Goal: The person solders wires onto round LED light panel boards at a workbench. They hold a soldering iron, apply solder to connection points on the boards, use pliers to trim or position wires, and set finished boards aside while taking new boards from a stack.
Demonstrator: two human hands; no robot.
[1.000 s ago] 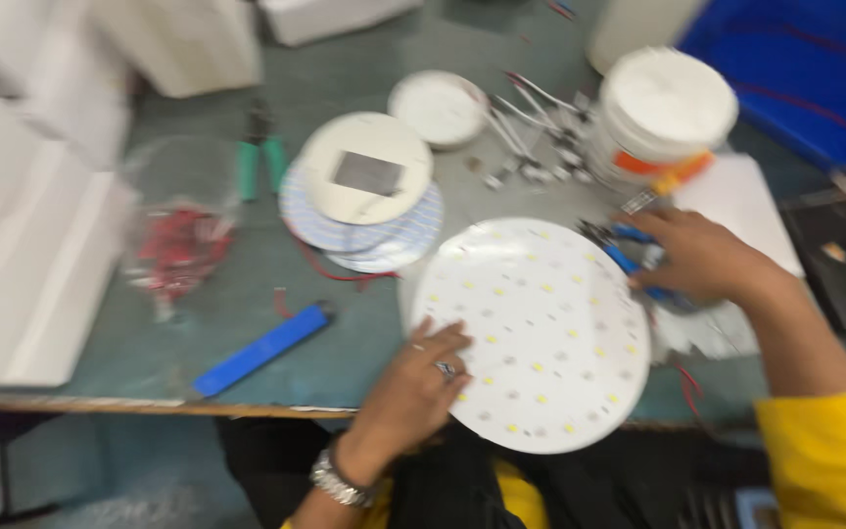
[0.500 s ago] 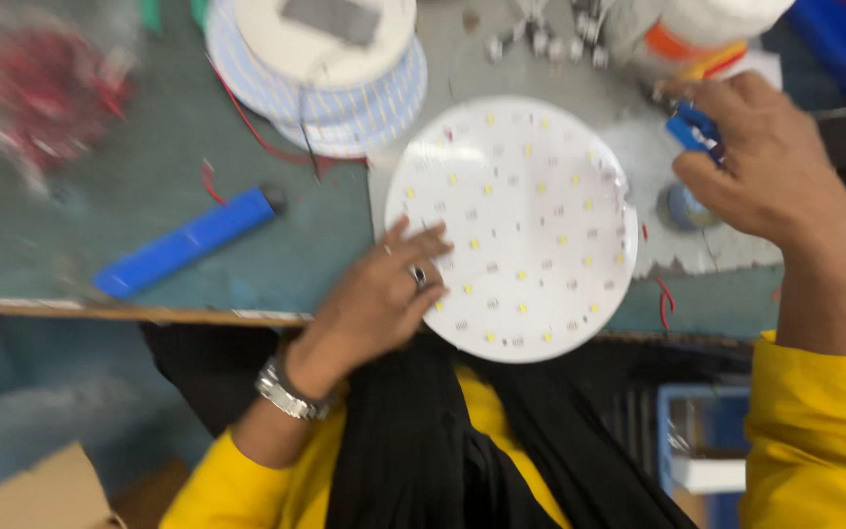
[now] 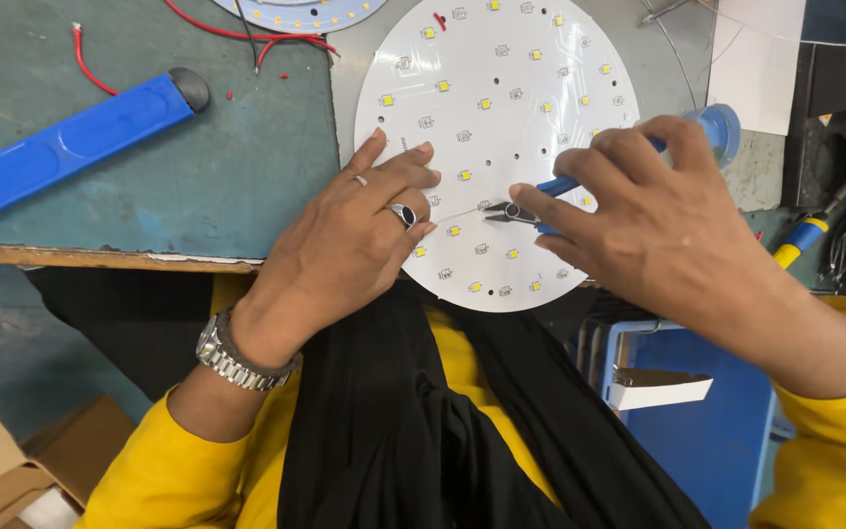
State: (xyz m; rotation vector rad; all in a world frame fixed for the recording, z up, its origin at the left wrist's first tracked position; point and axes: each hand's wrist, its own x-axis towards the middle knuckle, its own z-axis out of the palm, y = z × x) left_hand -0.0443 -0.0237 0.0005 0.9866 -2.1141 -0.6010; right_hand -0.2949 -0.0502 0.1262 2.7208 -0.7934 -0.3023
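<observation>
**Cutters at the round LED board**

Head view: lay flat on the white round LED board point(image 3: 501, 118), left hand point(image 3: 364, 230) pressing its seven o'clock edge, fingers spread, holding nothing. Gripped blue-handled cutters point(image 3: 526, 208) in right hand point(image 3: 653, 220), fingers closed around handles, tips near board's six o'clock beside a thin wire. Rested at nine o'clock: blue bar point(image 3: 61, 147) on green table point(image 3: 198, 176), well apart.
</observation>
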